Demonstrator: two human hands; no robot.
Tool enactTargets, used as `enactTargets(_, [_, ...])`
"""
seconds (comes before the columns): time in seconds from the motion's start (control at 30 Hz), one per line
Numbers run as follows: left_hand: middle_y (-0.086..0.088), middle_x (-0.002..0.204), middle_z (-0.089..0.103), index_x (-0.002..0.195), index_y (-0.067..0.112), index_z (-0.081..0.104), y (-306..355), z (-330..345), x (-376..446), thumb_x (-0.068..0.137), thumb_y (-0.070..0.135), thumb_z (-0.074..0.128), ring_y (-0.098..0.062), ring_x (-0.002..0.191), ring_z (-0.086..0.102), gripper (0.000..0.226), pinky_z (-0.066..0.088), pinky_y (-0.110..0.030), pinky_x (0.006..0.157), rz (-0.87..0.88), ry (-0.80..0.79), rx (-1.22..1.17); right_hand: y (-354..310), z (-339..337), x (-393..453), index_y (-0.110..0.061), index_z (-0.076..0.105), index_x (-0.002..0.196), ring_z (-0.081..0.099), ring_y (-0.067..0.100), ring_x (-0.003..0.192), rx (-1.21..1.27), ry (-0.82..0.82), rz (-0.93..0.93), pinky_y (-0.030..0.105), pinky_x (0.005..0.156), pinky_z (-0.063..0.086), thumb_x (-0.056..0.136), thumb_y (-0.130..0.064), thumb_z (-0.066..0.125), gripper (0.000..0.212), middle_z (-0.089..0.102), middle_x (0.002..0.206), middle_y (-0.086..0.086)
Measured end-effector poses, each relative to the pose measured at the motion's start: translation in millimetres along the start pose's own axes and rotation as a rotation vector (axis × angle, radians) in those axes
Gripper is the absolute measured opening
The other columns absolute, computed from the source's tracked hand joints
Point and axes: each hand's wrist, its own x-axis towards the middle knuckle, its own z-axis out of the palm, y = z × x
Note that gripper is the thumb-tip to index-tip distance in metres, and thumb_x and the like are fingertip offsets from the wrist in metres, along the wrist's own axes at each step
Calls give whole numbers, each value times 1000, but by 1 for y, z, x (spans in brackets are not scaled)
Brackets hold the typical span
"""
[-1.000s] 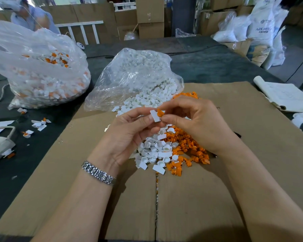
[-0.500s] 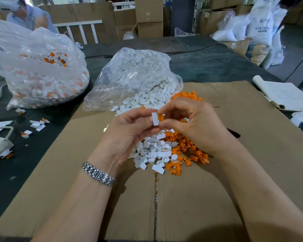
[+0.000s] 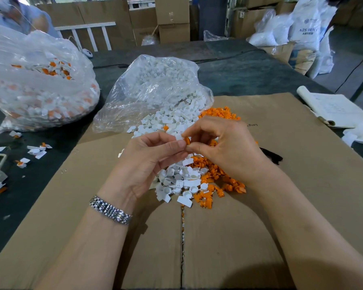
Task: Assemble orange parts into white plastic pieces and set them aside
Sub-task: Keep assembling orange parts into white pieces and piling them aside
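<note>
The left hand (image 3: 149,158) pinches a small white plastic piece (image 3: 179,136) between its fingers (image 3: 172,145); the right hand (image 3: 224,147) clamps an orange part (image 3: 187,140) against it, above the loose heaps on the cardboard. The press probably goes best square-on, with the white piece braced. The orange part looks small, rounded and glossy, the white one flat-sided and mostly hidden.

Bare forearms, silver link watch band (image 3: 110,209) on left wrist
</note>
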Motion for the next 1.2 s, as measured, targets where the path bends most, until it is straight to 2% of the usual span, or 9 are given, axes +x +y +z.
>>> enactTargets(0.23, [-24,91,76,72,3,76,0,0,1,65,5,84,-36,89,77,11,61,-25,72,-26,75,-2,2,-6,0,-21,71,114,64,5,87,-79,-45,65,23,81,53,86,-24,78,29,67,94,-9])
enactTargets(0.4, [-18,99,78,77,7,77,2,-4,2,59,13,88,-27,90,78,22,59,-20,64,-33,105,-10,28,-23,-2,-20,54,128,53,25,117,-595,-141,577,47,98,46,83,-64,65,64,55,126,4])
enactTargets(0.5, [-8,93,80,68,18,79,3,-5,2,52,20,91,-20,78,77,20,55,-18,53,-25,98,3,33,-22,-4,-16,56,111,55,27,103,-632,-250,684,53,96,47,82,-66,65,58,59,107,4])
enactTargets(0.7, [-7,82,77,69,19,80,6,-5,0,57,20,89,-17,69,76,16,53,-17,48,-31,74,-56,27,-21,-1,-14,57,90,56,27,84,-665,-194,647,43,78,49,92,-49,56,35,60,88,6])
enactTargets(0.83, [-5,80,77,69,19,79,7,-4,0,68,18,83,-14,69,75,5,50,-15,49,-15,87,-72,16,-31,0,-16,60,89,55,22,69,-563,-34,576,35,55,37,95,-42,48,29,61,79,5])
enactTargets(0.9, [-3,81,76,70,19,79,7,-4,0,71,17,82,-14,70,75,4,49,-15,49,-3,91,-69,4,-42,3,-19,65,92,65,24,69,-242,0,619,40,61,49,97,-43,49,30,68,75,6])
enactTargets(0.97, [-2,79,75,70,19,78,7,-5,0,72,17,81,-13,70,74,5,48,-15,49,14,90,-71,-9,-50,6,-24,68,100,73,19,75,90,-125,679,41,74,58,94,-41,60,20,75,78,2])
enactTargets(1.07, [-3,79,75,81,12,75,8,-6,1,73,17,81,-12,68,73,11,48,-15,49,39,92,-92,-19,-44,5,-20,69,104,75,16,83,188,-421,649,40,86,59,92,-27,67,14,77,88,1])
enactTargets(1.2, [-3,77,75,82,10,72,9,-6,0,70,17,83,-11,66,73,19,47,-15,48,54,112,-88,-30,-25,5,-5,65,104,75,21,85,260,-486,690,39,82,62,100,-15,55,15,76,93,9])
